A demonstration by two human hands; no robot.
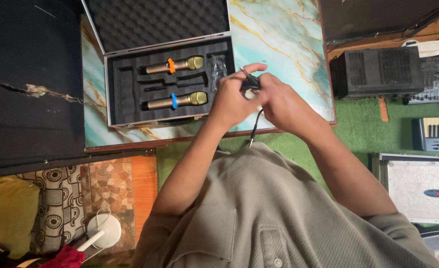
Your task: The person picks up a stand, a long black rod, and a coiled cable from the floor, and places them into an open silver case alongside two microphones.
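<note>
Black cable plug (249, 82), pinched between fingers (253, 68)

Two gold microphones (175, 83), orange- and blue-banded, in black foam (125, 89); table (284, 34) marbled turquoise and gold.

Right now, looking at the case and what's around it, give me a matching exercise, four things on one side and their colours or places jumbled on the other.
Things:
1. upper microphone
2. lower microphone
3. black cable
4. keyboard

Descriptions:
A. blue ring
B. on the green floor, far right
C. orange ring
D. held between the left hand and right hand

Pairs: 1-C, 2-A, 3-D, 4-B
</note>
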